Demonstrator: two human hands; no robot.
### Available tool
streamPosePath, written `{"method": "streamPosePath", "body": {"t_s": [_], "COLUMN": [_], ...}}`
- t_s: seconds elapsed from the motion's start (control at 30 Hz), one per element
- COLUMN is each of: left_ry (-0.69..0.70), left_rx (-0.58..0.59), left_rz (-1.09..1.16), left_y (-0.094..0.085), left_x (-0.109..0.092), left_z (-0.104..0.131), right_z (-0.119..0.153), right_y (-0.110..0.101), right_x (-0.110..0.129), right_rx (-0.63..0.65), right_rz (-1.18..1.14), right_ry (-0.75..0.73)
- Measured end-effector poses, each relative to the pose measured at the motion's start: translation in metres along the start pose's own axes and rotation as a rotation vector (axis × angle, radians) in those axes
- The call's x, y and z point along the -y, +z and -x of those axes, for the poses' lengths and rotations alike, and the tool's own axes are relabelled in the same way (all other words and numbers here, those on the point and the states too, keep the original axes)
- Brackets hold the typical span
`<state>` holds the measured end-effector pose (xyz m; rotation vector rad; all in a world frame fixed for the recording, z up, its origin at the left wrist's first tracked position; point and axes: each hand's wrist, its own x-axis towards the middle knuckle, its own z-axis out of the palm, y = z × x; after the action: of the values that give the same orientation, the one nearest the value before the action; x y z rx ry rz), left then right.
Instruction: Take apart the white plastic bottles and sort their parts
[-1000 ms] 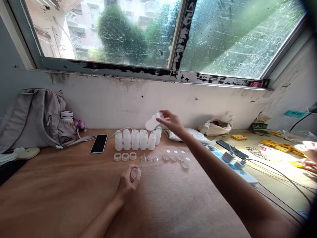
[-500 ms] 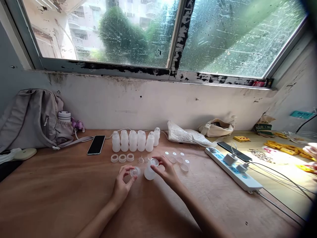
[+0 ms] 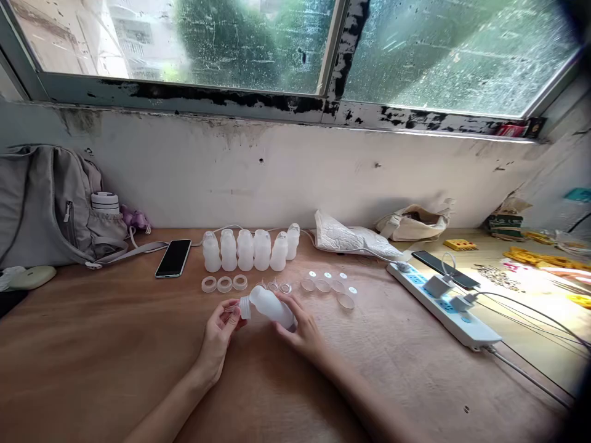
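My left hand (image 3: 219, 335) pinches a clear nipple with a whitish ring (image 3: 245, 307), whose open side faces right. Just right of it, my right hand (image 3: 300, 326) grips a frosted white bottle (image 3: 273, 307) by its lower body. The bottle is tilted, its mouth toward the ring, with a small gap between. Behind stand several frosted bottles (image 3: 245, 250) in a row. In front of them lie white rings (image 3: 224, 284) and small clear nipples (image 3: 273, 287). Several clear round caps (image 3: 323, 285) and small white discs (image 3: 327, 277) lie to the right.
A phone (image 3: 173, 258) and a grey backpack (image 3: 50, 203) are at the left. A power strip (image 3: 443, 307) with plugged chargers and cables crosses the right side, beside another phone (image 3: 446, 269). A white padded package (image 3: 353, 237) and cloth pouch (image 3: 413, 223) lie by the wall.
The bottle has gone from upright to tilted, its mouth now to the left, and my right hand has moved from its top to its body. The left-hand ring has turned toward it. The view has shifted.
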<state>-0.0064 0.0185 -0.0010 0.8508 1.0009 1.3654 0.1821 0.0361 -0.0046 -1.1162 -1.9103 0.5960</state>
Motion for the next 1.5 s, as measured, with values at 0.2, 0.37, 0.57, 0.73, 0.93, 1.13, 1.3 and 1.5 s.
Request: {"method": "streamPosePath", "body": {"t_s": [0.2,0.37,0.57,0.73,0.93,1.13,1.3,1.5], "left_ry": [-0.033,-0.031,-0.015,0.010,0.002,-0.060,-0.121,-0.151], "left_rx": [-0.023,-0.022,0.013,0.021,0.090,0.080,0.066,0.103], "left_rz": [0.027,-0.018,-0.084,-0.106,-0.041,0.059,0.045,0.168], "left_y": [0.001,-0.001,-0.002,-0.004,-0.004,-0.002,-0.003,-0.003], "left_x": [-0.005,-0.006,-0.004,-0.002,-0.009,-0.010,-0.012,-0.009], "left_z": [0.001,0.000,0.000,-0.001,0.000,0.003,0.001,-0.001], "right_z": [0.001,0.000,0.000,0.001,-0.002,-0.004,-0.003,-0.003], "right_y": [-0.007,-0.011,-0.013,-0.013,-0.014,-0.011,-0.009,-0.012], "right_x": [0.002,0.006,0.006,0.003,0.006,0.014,0.013,0.017], "right_rx": [0.048,0.112,0.115,0.123,0.200,0.259,0.198,0.134], "right_rz": [0.037,0.004,-0.034,-0.095,-0.390,-0.609,-0.511,-0.496], "right_ry": [-0.059,-0.104,-0.127,-0.038,0.358,0.521,0.481,0.397]}}
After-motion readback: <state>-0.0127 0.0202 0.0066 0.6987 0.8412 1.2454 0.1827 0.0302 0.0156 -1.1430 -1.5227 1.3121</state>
